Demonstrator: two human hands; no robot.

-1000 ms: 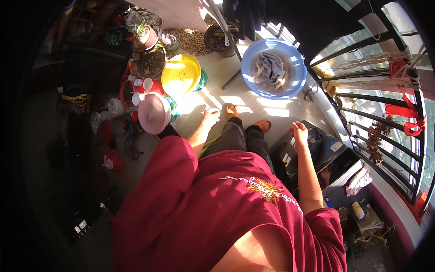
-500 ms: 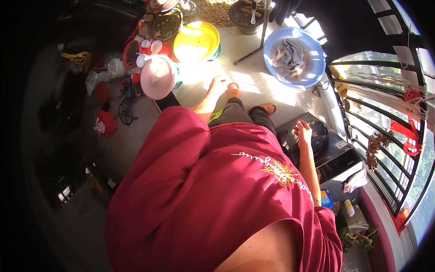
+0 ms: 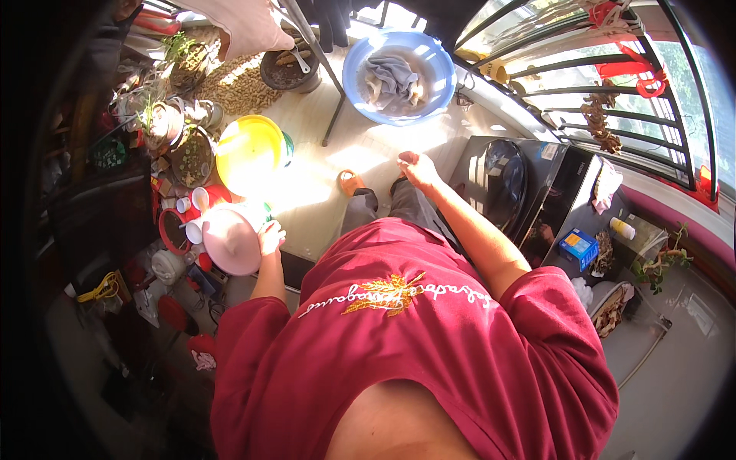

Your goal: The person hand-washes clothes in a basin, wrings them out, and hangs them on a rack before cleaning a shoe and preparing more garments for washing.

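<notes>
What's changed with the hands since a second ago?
The left hand moved left, to the right edge of the pink basin; contact is unclear. The right hand moved left, away from the black machine. The camera view shifted too. Grey cloth still lies in the blue basin; the yellow basin stayed.

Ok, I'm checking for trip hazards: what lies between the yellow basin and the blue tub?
The head view shows a thin dark pole and partly sunlit floor.

The yellow basin (image 3: 247, 146) has a pale pink basin (image 3: 230, 244) below it and a light-blue tub (image 3: 440, 70) to its upper right. To its lower right, the maroon shirt (image 3: 445, 356) carries a golden leaf motif (image 3: 383, 296).
</notes>
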